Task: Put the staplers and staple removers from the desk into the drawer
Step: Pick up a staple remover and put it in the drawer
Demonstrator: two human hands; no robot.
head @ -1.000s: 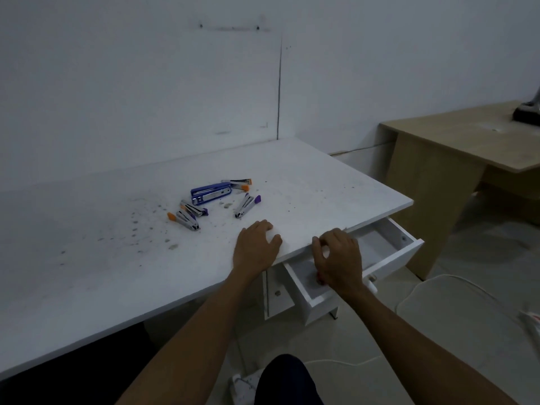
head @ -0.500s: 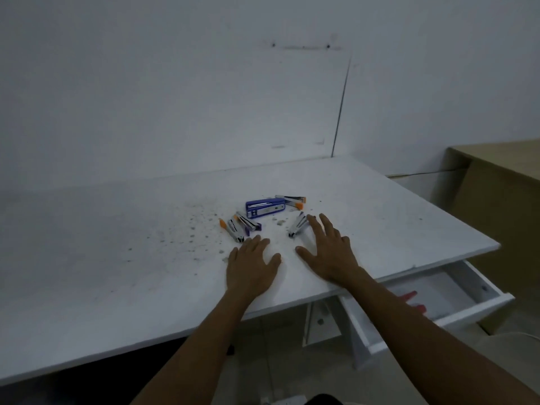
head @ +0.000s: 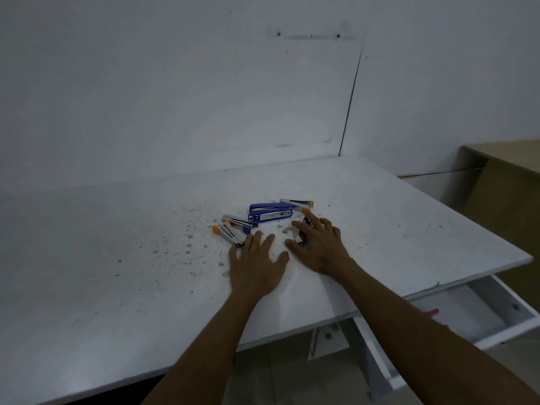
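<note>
White and smooth, the desk (head: 380, 229) is dotted with dark crumbs. Under its near right corner a white drawer (head: 510, 301) sits pulled out, with a red thing (head: 432, 312) inside. Two bare arms reach straight from the near edge to the middle of the desk. The left hand (head: 257, 264) lies flat, fingers straight, fingertips right by a shiny orange-tipped remover (head: 229, 233). The right hand (head: 320, 248) is spread wide and rests on a small metal remover (head: 300, 241), mostly hidden. Just past the fingers lie a blue stapler (head: 270, 212), a purple-tipped remover (head: 239, 222) and a far remover (head: 298, 203).
</note>
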